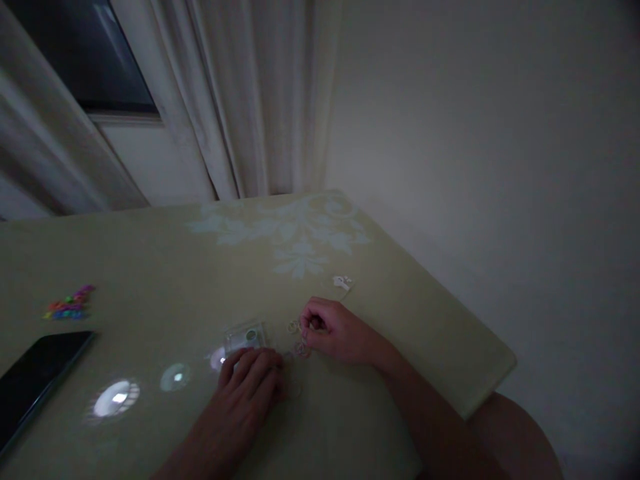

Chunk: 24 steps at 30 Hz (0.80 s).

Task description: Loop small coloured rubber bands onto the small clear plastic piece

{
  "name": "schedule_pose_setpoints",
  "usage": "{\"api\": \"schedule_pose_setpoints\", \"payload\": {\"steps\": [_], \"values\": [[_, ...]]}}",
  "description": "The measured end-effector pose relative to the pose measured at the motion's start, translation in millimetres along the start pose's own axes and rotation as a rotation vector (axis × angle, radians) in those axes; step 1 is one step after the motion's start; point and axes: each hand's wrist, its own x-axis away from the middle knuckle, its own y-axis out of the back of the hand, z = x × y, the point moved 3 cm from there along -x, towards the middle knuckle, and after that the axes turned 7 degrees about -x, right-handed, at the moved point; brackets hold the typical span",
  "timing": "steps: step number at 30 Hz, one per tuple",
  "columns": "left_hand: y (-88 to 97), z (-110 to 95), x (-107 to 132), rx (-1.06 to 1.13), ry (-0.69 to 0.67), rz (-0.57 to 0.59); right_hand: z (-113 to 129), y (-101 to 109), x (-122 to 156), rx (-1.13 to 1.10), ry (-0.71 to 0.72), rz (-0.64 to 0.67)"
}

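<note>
Small pale rings (300,348) lie on the table (425,320), just beside the right hand (333,330), its thumb and forefinger bent close together, though whether they pinch a ring I cannot tell; the left hand (250,380) lies against a clear box (245,335), fingers bunched, their hold hidden; farther left lie colourful pieces (69,305) and a dark phone (43,380).

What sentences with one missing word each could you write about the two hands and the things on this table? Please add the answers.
The ____ hand is the one nearer to the clear box.
The small white piece lies just beyond the ____ hand.
The flat, phone-like device has a screen that looks ____ in colour.

Missing words: left; right; black.
</note>
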Motion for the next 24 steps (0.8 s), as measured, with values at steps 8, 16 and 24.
{"api": "schedule_pose_setpoints", "payload": {"steps": [8, 16, 24], "values": [[16.7, 6.2, -9.9, 0.474, 0.374, 0.011, 3.7, -9.6, -0.5, -0.169, 0.041, 0.028], [35.3, 12.7, -18.1, 0.561, 0.441, -0.162, 6.0, -18.0, 0.5, -0.168, 0.104, 0.07], [40.6, 12.1, -13.9, 0.509, 0.308, -0.272, 17.9, -32.1, 2.7, -0.204, 0.167, 0.141]]}}
